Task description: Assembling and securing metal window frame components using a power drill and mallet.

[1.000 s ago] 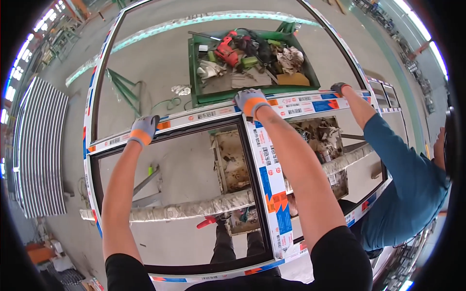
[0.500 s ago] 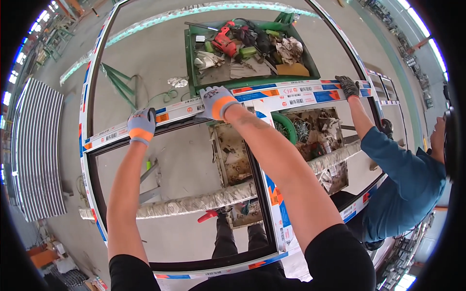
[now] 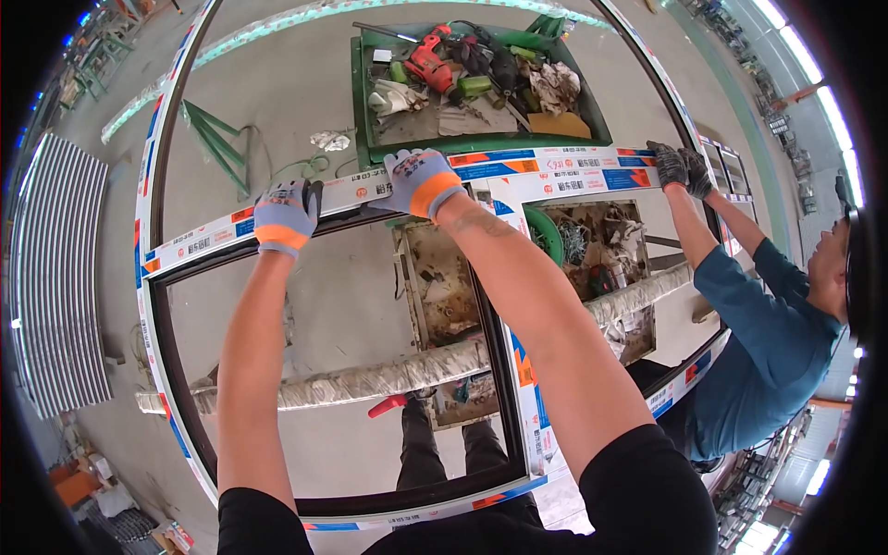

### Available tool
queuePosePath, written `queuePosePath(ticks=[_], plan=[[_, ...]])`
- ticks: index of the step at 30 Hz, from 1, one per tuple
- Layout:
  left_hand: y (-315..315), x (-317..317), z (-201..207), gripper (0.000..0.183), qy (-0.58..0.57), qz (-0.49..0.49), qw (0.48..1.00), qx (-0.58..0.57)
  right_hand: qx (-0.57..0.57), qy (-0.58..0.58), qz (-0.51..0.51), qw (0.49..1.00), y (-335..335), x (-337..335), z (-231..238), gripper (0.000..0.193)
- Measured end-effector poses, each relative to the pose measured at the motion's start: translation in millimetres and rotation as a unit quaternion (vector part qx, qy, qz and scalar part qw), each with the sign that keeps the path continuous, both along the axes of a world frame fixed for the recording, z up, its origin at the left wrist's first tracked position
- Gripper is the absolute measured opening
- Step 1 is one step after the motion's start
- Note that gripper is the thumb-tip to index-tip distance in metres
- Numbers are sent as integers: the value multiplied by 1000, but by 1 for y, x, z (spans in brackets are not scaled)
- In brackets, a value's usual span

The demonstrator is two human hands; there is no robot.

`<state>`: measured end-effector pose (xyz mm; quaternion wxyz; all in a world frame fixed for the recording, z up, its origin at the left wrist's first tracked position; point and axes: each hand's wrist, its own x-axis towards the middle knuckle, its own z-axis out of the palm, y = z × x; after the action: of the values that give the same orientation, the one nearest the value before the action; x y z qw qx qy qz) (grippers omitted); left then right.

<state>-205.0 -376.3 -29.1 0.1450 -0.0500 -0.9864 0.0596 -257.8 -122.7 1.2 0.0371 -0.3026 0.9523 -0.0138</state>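
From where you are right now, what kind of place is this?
It looks like a workshop or small factory, maybe for windows: there's a big window-like frame, a green tray with a red power tool inside, and a ridged, metal-looking stack.

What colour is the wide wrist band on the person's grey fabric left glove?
The wide wrist band is bright orange, best seen in the head view.

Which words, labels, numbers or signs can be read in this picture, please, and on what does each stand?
Frame: repeated characters and small red marks on its white, blue and orange facing; I am not copying the wording.
Gloved left hand: print across its back, too blurred to read.
Gloved right hand: similar print, also too blurred.
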Motion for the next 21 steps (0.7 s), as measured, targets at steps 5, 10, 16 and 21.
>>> queuePosePath(ticks=[5,10,16,21], plan=[[15,0,40,31,-213,43,975,47,34,-3,37,999,-11,-20,-35,61],[-5,2,24,43,-85,-28,994,68,-45,63,-14,997,0,7,7,75],[-132,33,41,49,-140,68,984,88,-28,19,-35,999,-18,14,11,73],[-172,44,32,42,-172,141,975,5,-14,45,-27,999,-26,18,9,68]])
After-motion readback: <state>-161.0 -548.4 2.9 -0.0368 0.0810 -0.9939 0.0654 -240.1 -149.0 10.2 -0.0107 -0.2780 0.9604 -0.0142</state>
